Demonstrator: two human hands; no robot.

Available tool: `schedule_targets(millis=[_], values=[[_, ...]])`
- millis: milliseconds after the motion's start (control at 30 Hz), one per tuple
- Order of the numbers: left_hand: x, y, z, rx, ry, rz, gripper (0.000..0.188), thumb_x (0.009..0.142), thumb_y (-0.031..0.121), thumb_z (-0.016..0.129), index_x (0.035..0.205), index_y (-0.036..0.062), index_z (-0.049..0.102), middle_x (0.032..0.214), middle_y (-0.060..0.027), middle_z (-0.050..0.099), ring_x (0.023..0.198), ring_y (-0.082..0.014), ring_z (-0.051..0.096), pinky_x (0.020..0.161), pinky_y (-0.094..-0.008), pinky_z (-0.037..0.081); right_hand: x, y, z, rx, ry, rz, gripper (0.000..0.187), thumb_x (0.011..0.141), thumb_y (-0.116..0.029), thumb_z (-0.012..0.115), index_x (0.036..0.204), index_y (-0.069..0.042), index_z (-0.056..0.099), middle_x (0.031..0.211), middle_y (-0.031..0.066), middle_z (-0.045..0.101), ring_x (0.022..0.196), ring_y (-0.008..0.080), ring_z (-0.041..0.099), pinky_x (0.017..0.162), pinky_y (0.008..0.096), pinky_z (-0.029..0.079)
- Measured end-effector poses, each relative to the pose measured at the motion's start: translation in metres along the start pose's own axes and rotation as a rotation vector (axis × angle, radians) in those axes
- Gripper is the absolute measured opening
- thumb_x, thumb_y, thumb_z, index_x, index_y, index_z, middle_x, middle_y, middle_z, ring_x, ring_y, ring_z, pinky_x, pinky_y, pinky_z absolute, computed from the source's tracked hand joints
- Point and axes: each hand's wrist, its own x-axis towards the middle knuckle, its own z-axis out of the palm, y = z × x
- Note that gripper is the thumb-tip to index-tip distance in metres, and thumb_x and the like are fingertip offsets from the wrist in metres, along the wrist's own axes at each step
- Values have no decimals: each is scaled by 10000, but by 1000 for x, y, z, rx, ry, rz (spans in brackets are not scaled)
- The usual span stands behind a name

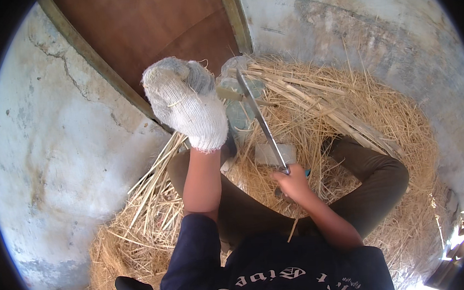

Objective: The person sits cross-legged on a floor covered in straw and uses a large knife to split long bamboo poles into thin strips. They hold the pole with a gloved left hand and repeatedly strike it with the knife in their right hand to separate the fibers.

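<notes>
My left hand [187, 102], in a white knitted glove with a grey patch, is raised in front of the door and closed. A short piece of pale bamboo strip [230, 94] sticks out of its right side, close to the blade; the rest is hidden by the glove. My bare right hand [293, 182] is wrapped round the handle of a long, slightly curved knife [263, 123]. Its blade points away from me, up past the bamboo piece; I cannot tell whether they touch. Some blue-green shows at the handle beside my fingers.
A pale block [275, 154] lies between my bent legs. Heaps of straw-like shavings [394, 103] surround me, with long split strips [319, 100] at the right and more strips [157, 187] at the left. A brown door [150, 27] and stained walls [78, 144] stand close by.
</notes>
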Motion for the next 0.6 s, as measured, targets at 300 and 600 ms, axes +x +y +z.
schedule_targets(millis=[300,600], values=[[5,-9,-14,-77,-74,-5,225,1056,320,600,1016,99,592,842,-11,578,665,-119,522,533,-281,410,-13,0,9,600,183,-481,229,924,-102,659,730,-40,556,593,21,556,472,89,431,479,283,344],[11,-9,-9,41,77,61,373,1015,452,629,894,108,546,726,23,474,550,-90,357,472,-278,283,-13,-31,-17,92,78,-166,246,887,-95,658,694,2,542,516,29,482,483,117,475,481,342,361]])
